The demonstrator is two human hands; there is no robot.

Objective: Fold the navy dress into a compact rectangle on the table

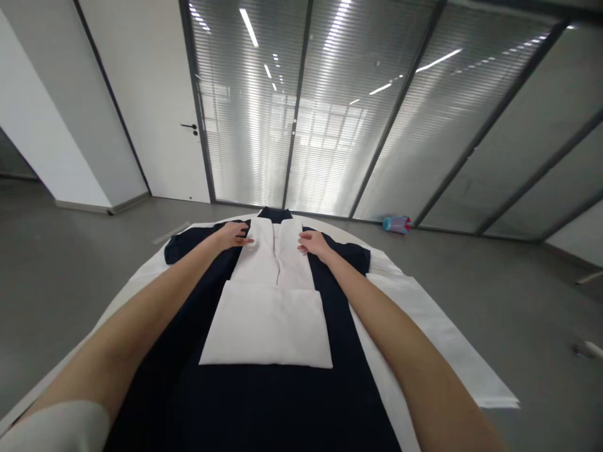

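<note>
1. Left hand [232, 236]: rests palm down on the far left edge of the white folded garment [271, 301]; fingers held loosely together, pointing right, gripping nothing.
2. White folded garment: lies centred on the dark navy garment [264, 402], which is spread flat on the white-covered tabletop [424, 320].
3. Right hand [311, 243]: rests palm down on the white garment's far right edge; fingers slightly spread, pointing left, gripping nothing.
4. Blue bottle [396, 223]: lies on the floor [494, 282] beyond the tabletop.

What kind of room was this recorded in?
Probably an office or studio: glass partition walls with blinds, a plain white door, grey floor, and a white-covered table carrying a dark navy garment.
</note>
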